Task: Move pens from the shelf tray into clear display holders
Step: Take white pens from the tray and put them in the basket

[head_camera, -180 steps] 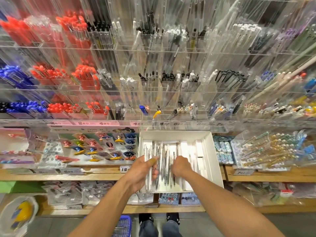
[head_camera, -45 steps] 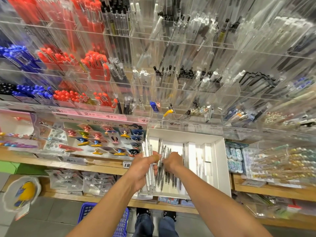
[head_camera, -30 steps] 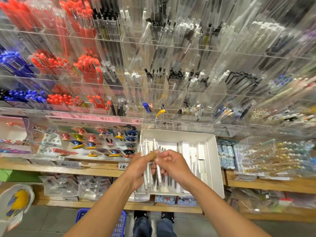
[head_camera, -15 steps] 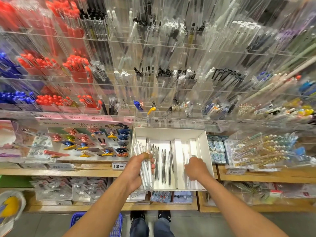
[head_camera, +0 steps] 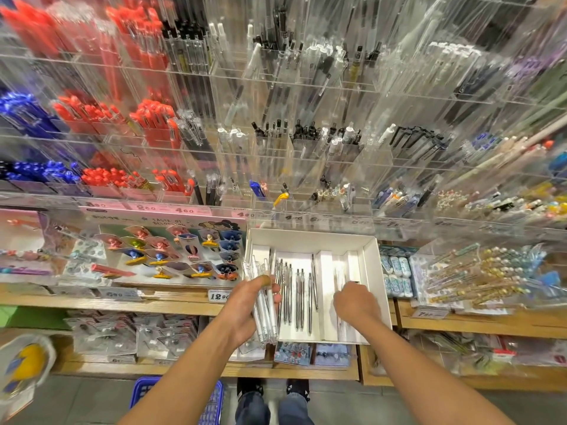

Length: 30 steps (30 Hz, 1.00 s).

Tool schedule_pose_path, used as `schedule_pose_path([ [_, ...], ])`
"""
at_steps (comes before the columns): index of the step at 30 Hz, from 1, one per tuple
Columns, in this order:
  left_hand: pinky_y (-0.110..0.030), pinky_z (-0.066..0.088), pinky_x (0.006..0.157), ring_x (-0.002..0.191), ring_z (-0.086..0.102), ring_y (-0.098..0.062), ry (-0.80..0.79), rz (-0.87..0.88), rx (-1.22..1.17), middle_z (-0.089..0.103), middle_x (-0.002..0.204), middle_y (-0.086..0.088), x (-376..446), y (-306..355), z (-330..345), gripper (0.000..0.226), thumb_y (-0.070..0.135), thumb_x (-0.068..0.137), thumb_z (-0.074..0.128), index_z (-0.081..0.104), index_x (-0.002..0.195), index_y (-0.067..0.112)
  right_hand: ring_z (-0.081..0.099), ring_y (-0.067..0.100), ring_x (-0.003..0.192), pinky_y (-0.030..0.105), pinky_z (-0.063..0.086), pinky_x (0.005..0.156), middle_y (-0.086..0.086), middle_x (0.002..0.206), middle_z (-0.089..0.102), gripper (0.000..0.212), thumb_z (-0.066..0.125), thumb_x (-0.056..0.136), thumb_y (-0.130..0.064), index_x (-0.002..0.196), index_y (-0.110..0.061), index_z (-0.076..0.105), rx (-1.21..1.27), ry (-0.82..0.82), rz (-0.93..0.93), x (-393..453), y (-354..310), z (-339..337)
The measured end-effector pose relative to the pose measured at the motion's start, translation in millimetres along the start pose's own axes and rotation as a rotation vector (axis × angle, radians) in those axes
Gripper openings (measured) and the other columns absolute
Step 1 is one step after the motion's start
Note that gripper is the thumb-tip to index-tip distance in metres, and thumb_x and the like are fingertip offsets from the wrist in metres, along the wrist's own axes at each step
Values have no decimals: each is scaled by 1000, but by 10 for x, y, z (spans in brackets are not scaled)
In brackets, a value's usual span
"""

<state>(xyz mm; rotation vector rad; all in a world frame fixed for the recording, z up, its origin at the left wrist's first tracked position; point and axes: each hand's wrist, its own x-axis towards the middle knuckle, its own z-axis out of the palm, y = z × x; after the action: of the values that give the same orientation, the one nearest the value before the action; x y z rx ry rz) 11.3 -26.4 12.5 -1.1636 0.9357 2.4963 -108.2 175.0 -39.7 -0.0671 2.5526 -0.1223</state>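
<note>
over tray (head_camera: 372,271): pens (head_camera: 266,305) in l grip (head_camera: 248,305), r grip (head_camera: 356,302) empty.

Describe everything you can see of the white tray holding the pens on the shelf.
The white rectangular cardboard-looking tray sits on the wooden shelf, overhanging its front edge. Raised walls surround white dividers forming lengthwise lanes. Several slim silver pens lie lengthwise in the middle lanes. The right hand reaches into its right side; the left hand grips a bundle of clear pens at its left edge.
</note>
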Motion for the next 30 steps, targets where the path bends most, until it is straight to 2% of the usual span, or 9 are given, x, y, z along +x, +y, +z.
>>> schedule_pose_path([
  [3, -33, 52, 62, 67, 63, -20, 25, 3, -1, 66, 88, -10, -5, 15, 26, 27, 16, 90, 65, 61, 113, 4, 62, 24, 67, 31, 50, 63, 3, 72, 57, 31, 48, 100, -30, 75, -11, 48, 303, -61, -200, -176, -133, -185],
  [5, -37, 53, 67, 74, 65, -22, 45, 17, 22, 66, 98, -13, -11, 18, 46, 50, 21, 81, 74, 58, 125, 4, 62, 15, 66, 23, 47, 61, -2, 84, 64, 28, 56, 96, -38, 81, -14, 53, 512, -127, -297, -392, -303, -298],
  [9, -57, 42, 105, 130, 50, -41, 50, 3, 70, 45, 147, -26, -6, 0, 30, 127, 30, 58, 96, 18, 155, 4, 59, 0, 49, 17, 46, 49, -4, 82, 67, 20, 66, 88, -42, 90, -25, 57, 689, -241, -428, -792, -636, -307],
  [11, -59, 49, 95, 122, 57, -40, 26, -24, 18, 52, 139, -30, -48, -5, 56, 115, 21, 66, 92, 20, 153, -3, 60, 2, 49, 18, 48, 51, -5, 71, 66, 22, 70, 86, -39, 90, -22, 58, 704, -229, -472, -899, -742, -229],
  [13, -48, 58, 65, 94, 70, -37, -5, -17, 9, 66, 116, -31, -108, 27, 75, 69, 7, 82, 74, 39, 137, -16, 61, 5, 50, 21, 49, 54, -3, 66, 65, 25, 73, 84, -36, 91, -17, 60, 743, -237, -484, -927, -791, -166],
  [16, -42, 57, 65, 82, 68, -36, 22, 28, 76, 64, 103, -32, -123, 61, -12, 24, 0, 86, 64, 59, 107, -11, 62, 8, 52, 19, 47, 49, 3, 72, 71, 29, 71, 84, -42, 93, -15, 63, 807, -357, -480, -821, -787, -166],
  [22, -28, 54, 55, 62, 62, -20, 130, 56, 39, 64, 83, -12, -157, 106, -161, 31, -9, 83, 64, 58, 112, -2, 62, 12, 55, 32, 55, 62, 3, 78, 71, 13, 57, 92, -17, 86, -16, 68, 823, -217, -156, -213, -851, -33],
  [26, -28, 54, 54, 61, 61, -21, 105, 50, 29, 62, 80, -12, -200, 122, -203, 29, -10, 82, 64, 59, 108, 0, 68, 28, 80, 36, 55, 79, 11, 88, 73, 24, 53, 91, -14, 87, -3, 74, 591, -139, -162, 155, -1093, 117],
  [30, -29, 54, 56, 62, 60, -21, 101, 48, 27, 63, 80, -13, -218, 113, -217, 35, -10, 81, 66, 57, 113, -3, 67, 29, 77, 32, 55, 71, 12, 84, 70, 28, 55, 94, -22, 90, 0, 72, 478, -156, -152, 390, -1306, 178],
])
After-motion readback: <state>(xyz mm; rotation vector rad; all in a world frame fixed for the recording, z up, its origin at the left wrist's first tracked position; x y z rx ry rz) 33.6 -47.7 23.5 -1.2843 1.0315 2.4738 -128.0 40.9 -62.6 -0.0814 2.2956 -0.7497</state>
